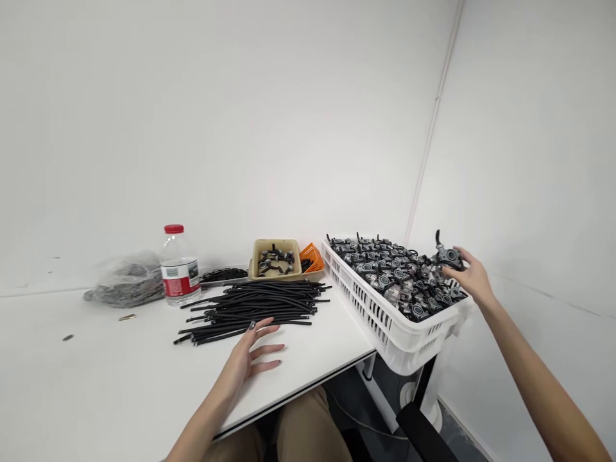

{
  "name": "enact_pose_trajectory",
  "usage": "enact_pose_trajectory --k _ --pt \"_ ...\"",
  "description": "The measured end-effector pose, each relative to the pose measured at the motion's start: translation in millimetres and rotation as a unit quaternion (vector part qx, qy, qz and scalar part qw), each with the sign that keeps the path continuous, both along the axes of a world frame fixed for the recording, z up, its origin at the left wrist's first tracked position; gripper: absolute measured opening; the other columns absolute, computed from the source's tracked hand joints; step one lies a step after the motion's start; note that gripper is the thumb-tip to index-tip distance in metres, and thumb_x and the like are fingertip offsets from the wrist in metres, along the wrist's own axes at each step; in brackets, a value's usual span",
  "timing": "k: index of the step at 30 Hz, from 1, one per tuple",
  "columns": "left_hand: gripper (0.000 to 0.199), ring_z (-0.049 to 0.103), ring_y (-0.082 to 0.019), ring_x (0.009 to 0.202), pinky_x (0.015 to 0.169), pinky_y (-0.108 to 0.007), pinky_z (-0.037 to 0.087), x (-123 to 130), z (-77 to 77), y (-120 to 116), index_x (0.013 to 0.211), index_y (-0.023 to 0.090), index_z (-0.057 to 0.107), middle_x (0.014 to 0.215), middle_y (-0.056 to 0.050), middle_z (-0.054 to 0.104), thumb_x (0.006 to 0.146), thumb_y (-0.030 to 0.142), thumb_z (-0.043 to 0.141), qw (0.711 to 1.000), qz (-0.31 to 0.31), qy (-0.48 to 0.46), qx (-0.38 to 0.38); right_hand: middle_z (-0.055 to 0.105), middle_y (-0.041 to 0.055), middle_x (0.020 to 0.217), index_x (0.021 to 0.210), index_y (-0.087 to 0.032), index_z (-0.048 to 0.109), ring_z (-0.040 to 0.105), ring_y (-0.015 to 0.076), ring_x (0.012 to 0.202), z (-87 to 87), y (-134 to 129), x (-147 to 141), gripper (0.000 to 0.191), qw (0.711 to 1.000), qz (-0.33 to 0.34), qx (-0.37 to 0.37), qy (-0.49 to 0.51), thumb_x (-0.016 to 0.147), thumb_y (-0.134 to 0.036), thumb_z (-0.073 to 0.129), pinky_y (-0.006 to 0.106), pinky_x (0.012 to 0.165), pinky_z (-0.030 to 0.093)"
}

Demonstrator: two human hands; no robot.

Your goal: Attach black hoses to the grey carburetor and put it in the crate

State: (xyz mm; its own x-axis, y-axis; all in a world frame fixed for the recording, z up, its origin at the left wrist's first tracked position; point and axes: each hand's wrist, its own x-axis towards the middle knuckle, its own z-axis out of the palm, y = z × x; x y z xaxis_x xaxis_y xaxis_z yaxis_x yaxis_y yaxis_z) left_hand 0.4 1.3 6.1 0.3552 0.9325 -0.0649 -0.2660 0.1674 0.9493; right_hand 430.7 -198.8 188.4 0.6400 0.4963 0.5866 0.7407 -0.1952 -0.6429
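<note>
At right, our right hand (473, 277) pinches a grey part (449, 256) with a black upright stem (437, 237); our left hand (243, 357) lies spread.

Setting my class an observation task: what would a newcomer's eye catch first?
Probably the white basket at right, heaped with grey and black parts, the right hand holding one at its right edge. Then perhaps the black rod-like pieces by the left hand, and the red-capped bottle farther left.
</note>
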Motion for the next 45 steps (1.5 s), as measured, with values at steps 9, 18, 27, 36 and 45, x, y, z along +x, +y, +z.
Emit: enact_pose_trajectory --k 9,18,27,36,45 --pt "0.066 0.074 -0.027 0.087 0.065 -0.038 0.066 0.0 -14.7 9.4 0.119 0.023 0.065 0.122 -0.011 0.068 0.075 0.071 0.072 1.000 0.010 -0.003 0.000 0.076 0.0179 0.130 0.115 -0.014 0.077 0.067 0.0374 0.129 -29.8 56.0 60.3 0.055 0.974 0.138 -0.165 0.076 0.060 -0.016 0.084 0.051 0.114 0.050" --pt "0.050 0.072 -0.024 0.078 0.061 -0.037 0.065 4.3 8.2 -2.9 0.111 0.019 0.065 0.109 -0.010 0.070 0.079 0.057 0.069 0.999 0.020 0.009 -0.032 0.064 0.0146 0.149 0.126 -0.019 0.073 0.053 0.0359 0.145 -43.8 81.3 79.6 0.065 0.948 0.211 -0.206 0.119 0.064 -0.010 0.085 0.051 0.121 0.044" --pt "0.041 0.072 -0.022 0.077 0.061 -0.034 0.065 7.0 0.0 3.5 0.113 0.020 0.065 0.103 -0.008 0.072 0.086 0.051 0.064 0.999 0.020 0.012 -0.024 0.047 0.0155 0.164 0.144 -0.020 0.060 0.043 0.0348 0.153 -48.2 90.1 86.0 0.065 0.937 0.235 -0.228 0.124 0.082 -0.016 0.080 0.057 0.124 0.039" --pt "0.047 0.070 -0.022 0.076 0.061 -0.033 0.064 4.1 6.4 -7.6 0.108 0.018 0.066 0.097 -0.008 0.072 0.080 0.055 0.071 0.999 0.019 0.021 -0.016 0.022 0.0051 0.176 0.161 -0.032 0.038 0.039 0.0357 0.155 -58.0 68.9 85.3 0.097 0.921 0.238 -0.263 0.159 0.077 -0.051 0.081 0.047 0.123 0.041" --pt "0.056 0.070 -0.022 0.080 0.064 -0.034 0.064 2.2 -0.8 -6.7 0.111 0.018 0.066 0.102 -0.009 0.070 0.078 0.063 0.073 1.000 0.012 0.018 0.010 0.017 0.0092 0.177 0.165 -0.028 0.028 0.034 0.0329 0.158 -55.7 62.6 80.9 0.096 0.925 0.215 -0.249 0.191 0.082 -0.043 0.075 0.045 0.121 0.043"
